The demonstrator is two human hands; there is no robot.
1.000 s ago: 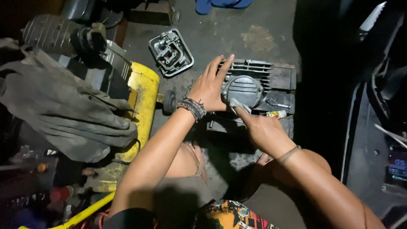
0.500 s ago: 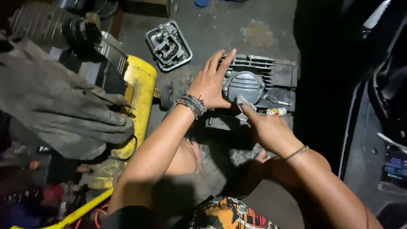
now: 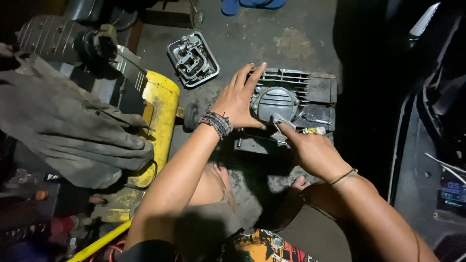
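A grey finned engine block (image 3: pixel 310 94) with a round side cover (image 3: pixel 274 103) sits on the dirty concrete floor ahead of me. My left hand (image 3: pixel 239 99), beaded bracelets at the wrist, lies flat against the left side of the round cover with fingers spread. My right hand (image 3: pixel 310 150) pinches a small grey cloth or tool tip (image 3: pixel 281 121) against the cover's lower edge. What exactly the right fingers hold is hard to make out. A small yellow-and-red tube (image 3: pixel 314 130) lies beside the right hand.
A metal engine cover part (image 3: pixel 192 59) lies on the floor behind the left hand. A yellow compressor tank (image 3: pixel 158 116) draped with grey cloth (image 3: pixel 73 131) stands at the left. Dark vehicle bodywork (image 3: pixel 432 136) fills the right. My bent knees are below.
The view has shifted slightly. My left hand stays pressed on the round cover while my right hand keeps working at its lower edge, moved a little.
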